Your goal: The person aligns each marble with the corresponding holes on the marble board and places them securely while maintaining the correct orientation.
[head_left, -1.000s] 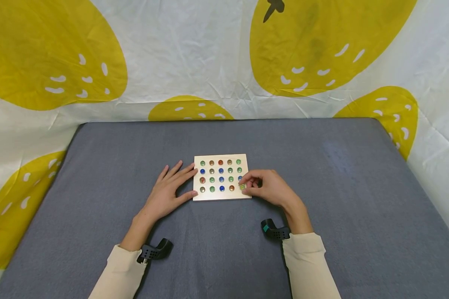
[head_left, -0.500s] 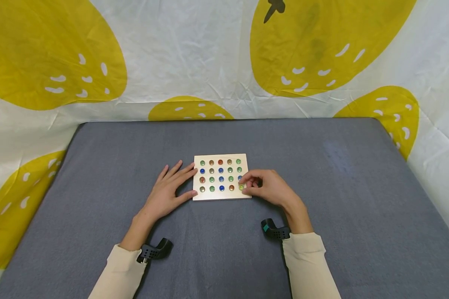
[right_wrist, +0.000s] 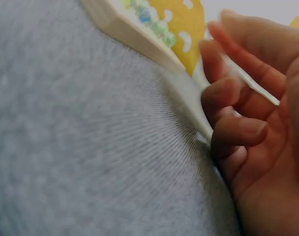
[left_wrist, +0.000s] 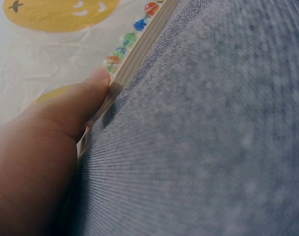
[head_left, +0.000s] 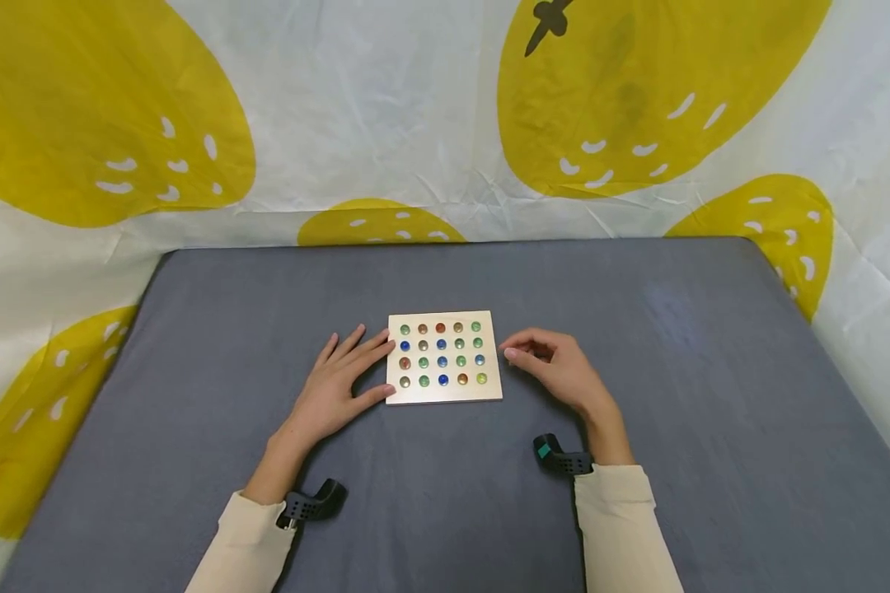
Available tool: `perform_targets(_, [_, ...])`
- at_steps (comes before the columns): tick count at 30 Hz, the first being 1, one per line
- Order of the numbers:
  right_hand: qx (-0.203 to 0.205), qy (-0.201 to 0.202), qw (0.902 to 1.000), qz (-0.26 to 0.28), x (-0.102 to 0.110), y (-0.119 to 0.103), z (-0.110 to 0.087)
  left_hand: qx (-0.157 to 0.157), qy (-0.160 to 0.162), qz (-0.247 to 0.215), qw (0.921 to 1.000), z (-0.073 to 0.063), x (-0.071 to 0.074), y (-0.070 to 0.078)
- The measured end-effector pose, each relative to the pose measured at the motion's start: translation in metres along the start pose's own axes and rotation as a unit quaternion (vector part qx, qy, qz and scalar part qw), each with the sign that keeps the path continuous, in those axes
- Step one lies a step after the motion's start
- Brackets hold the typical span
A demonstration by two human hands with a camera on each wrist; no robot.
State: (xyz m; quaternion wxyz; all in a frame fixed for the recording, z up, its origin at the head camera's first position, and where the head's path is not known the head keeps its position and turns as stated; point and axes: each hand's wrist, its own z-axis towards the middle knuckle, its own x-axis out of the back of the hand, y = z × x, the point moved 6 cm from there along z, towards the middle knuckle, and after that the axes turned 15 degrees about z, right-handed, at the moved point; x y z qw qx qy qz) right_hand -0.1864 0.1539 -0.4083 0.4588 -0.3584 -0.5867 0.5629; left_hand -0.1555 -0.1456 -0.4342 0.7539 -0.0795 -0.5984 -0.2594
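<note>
A pale wooden board (head_left: pixel 433 353) lies flat on the cloth, with rows of coloured glass marbles set in it. At its near right corner sits a yellow-green marble (head_left: pixel 481 379). My left hand (head_left: pixel 334 394) rests at the board's left side, fingers spread and fairly straight, the fingertips and thumb touching its edge. In the left wrist view the thumb (left_wrist: pixel 93 91) lies against that edge. Just right of the board is my right hand (head_left: pixel 556 366), apart from it, fingers loosely bent. The right wrist view shows nothing held between the fingers and thumb.
Grey cloth (head_left: pixel 445 511) covers the table around the board. Behind and at the sides hangs a white sheet (head_left: pixel 378 99) with large yellow shapes. A black camera mount (head_left: pixel 315 501) sits on the left wrist, another mount (head_left: pixel 561 457) on the right.
My right hand has let go of the yellow-green marble at the board's near right corner and moved right, off the board. My left hand keeps its place at the left edge. The head view shifted slightly.
</note>
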Motion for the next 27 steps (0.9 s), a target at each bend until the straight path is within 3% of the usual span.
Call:
perform_targets(6, [0.034,0.035,0.9968,0.063,0.007,-0.01,-0.003,-0.005,0.007,0.001,1.0,0.002,-0.001,0.002])
perform_targets(20, [0.018,0.041,0.9986,0.027,0.004,-0.005,-0.008,-0.002,0.002,0.004,1.0,-0.005,-0.004,0.007])
perform_targets(27, [-0.005,0.099,0.992,0.079,0.015,0.02,-0.005,-0.01,-0.003,-0.011,0.9999,0.002,-0.005,0.009])
